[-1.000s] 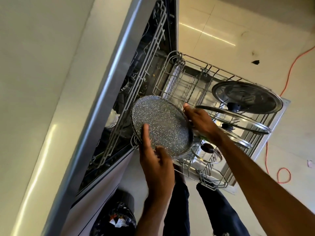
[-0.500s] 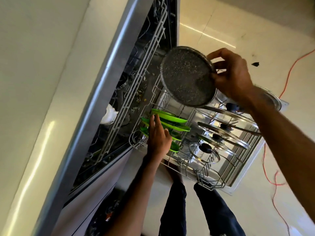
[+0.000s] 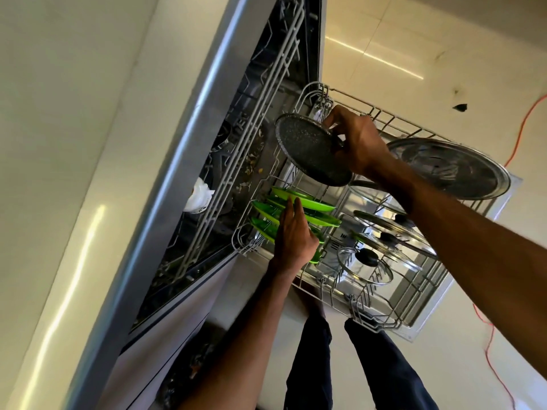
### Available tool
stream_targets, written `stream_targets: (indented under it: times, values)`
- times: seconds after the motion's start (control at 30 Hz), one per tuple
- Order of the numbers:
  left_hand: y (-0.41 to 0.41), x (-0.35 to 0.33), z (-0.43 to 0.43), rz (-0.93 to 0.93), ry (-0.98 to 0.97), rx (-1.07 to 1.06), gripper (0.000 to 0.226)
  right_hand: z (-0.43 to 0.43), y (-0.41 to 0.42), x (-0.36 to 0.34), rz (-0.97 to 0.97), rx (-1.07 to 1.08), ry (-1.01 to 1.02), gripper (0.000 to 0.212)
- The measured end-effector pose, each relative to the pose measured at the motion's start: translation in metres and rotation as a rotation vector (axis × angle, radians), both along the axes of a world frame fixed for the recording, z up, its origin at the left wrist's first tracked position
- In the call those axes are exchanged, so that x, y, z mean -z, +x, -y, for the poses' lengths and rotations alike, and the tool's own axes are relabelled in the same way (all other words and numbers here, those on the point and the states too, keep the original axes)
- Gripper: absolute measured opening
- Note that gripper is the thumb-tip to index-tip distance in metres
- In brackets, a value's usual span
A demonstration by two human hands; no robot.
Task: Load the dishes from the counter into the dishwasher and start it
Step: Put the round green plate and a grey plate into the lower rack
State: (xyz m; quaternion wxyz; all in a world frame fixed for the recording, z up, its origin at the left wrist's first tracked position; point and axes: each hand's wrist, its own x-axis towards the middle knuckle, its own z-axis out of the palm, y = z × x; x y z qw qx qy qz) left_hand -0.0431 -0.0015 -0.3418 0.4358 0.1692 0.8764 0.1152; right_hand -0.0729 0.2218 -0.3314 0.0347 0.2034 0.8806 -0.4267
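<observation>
Hands: the right hand (image 3: 359, 143) is clamped on the rim of a dark speckled dish (image 3: 310, 152). The left hand (image 3: 293, 235) lies with straight fingers on the green plates (image 3: 321, 218) and grips nothing.
Dish: tilted in the air over the far left part of the rack (image 3: 236, 242), just above the plates. It looks clear of the wires.
Green plates: several stand on edge in a row at the left of the rack, under the left palm.
Lids: glass lids (image 3: 367, 266) with black knobs lean in the tines to the right, and a big steel lid (image 3: 450, 170) sits beyond them at the far right.
Dishwasher (image 3: 236, 161): open, with the rack drawn out over the door. Food scraps lie in the tub. A white thing (image 3: 198, 199) is in there too, too unclear to name.
Floor: an orange cable (image 3: 521, 125) trails along the right.
Done, as I judge it: loading is well on, with plates and lids already racked.
Left: the dish needs a slot, likely beside the plates, which the left hand seems to be steadying. The counter is out of sight, so I cannot tell what waits there. Then the rack goes in, the door shuts, and the machine is started.
</observation>
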Motion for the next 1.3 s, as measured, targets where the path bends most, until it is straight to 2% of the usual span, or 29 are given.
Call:
stream_targets:
  times: [0.3,0.5,0.67,0.83,0.97,1.2,1.3]
  values:
    - [0.01,0.001,0.008,0.038,-0.016,-0.024,0.083,0.011,0.012,0.012,-0.036,-0.081,0.027,0.041]
    - [0.015,0.001,0.014,0.052,-0.036,-0.048,0.084,0.007,0.013,0.012,-0.036,-0.024,0.011,0.04]
    - [0.012,-0.001,0.011,0.051,-0.03,-0.065,0.086,0.013,0.017,0.018,-0.069,-0.094,0.064,0.039]
    - [0.012,-0.003,0.011,0.049,-0.025,-0.078,0.085,0.023,0.017,0.037,0.008,-0.1,0.04,0.035]
    - [0.014,-0.004,0.013,0.045,-0.012,-0.111,0.083,0.03,0.027,0.059,0.145,-0.093,0.014,0.036]
    - [0.011,-0.005,0.017,0.026,0.001,-0.116,0.078,0.027,0.039,0.07,0.164,-0.046,-0.027,0.034]
    - [0.011,-0.008,0.021,0.005,0.02,-0.136,0.075,0.031,0.043,0.065,0.171,-0.029,-0.027,0.048]
